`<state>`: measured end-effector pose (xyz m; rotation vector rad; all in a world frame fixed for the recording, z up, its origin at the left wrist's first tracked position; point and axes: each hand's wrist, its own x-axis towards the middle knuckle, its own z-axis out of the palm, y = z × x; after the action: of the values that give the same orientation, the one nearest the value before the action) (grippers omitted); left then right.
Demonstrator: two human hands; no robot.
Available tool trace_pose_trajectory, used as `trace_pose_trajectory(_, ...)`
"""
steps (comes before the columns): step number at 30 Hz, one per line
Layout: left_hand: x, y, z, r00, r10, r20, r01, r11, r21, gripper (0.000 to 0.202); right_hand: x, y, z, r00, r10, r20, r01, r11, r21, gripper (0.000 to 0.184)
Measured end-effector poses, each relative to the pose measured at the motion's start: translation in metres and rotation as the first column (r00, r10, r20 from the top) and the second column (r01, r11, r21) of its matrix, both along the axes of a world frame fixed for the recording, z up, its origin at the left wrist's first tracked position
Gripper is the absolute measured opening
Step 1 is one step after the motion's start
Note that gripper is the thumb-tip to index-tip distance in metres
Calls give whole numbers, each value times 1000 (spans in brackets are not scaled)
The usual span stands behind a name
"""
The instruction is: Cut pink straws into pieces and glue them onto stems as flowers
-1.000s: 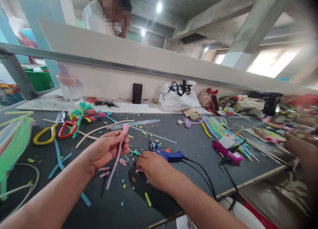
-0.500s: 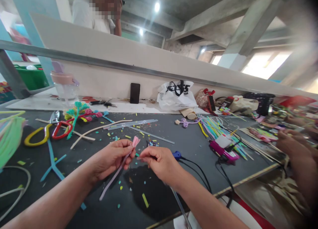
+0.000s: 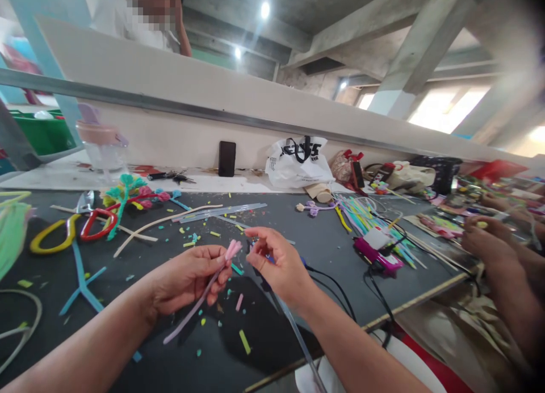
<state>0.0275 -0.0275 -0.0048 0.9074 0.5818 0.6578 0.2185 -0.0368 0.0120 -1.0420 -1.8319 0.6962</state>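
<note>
My left hand (image 3: 198, 276) is closed around a thin purple stem (image 3: 187, 323) that looks like a pipe cleaner. Pink strips (image 3: 233, 249) are bunched at its top, above my fingertips. Just to the right, my right hand (image 3: 281, 268) hovers with thumb and fingers curved apart and nothing visible between them. Beneath it, mostly hidden, lies a blue-handled tool (image 3: 303, 261) with a black cord, probably a glue gun. A long clear stick (image 3: 303, 347) runs from under that hand past the table edge. A short pink piece (image 3: 239, 302) lies on the dark table.
Scissors (image 3: 72, 228) with yellow and red handles lie left, near a fuzzy flower bunch (image 3: 128, 203). Clear sticks (image 3: 225, 211) and colourful scraps are scattered ahead. Right are coloured stems (image 3: 361, 214) and a magenta device (image 3: 378, 255). A co-worker's hand (image 3: 489, 245) is at far right.
My right hand has opened from a pinch and moved up slightly over the blue-handled tool. A short pink piece now lies on the table. My left hand still holds the purple stem.
</note>
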Motion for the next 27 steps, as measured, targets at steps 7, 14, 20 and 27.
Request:
trace_pose_trajectory(7, 6, -5, -5, 994, -31, -109, 34, 999, 27, 21, -3, -3, 2, 991, 106, 76, -106, 994, -11, 15)
trace_pose_trajectory(14, 12, -5, -6, 983, 133, -125, -106, 973, 205, 22, -5, 0, -4, 999, 28, -32, -33, 983, -181, 6)
trace_pose_trajectory(20, 19, -7, -4, 928, 317, -198, -216, 887, 407, 22, -10, -1, -5, 975, 14, -220, -85, 945, -315, 8)
trace_pose_trajectory(27, 22, -12, 6, 866, 439, -240, -312, 850, 425, 21, -13, -4, -3, 965, -9, -261, -89, 928, -363, 10)
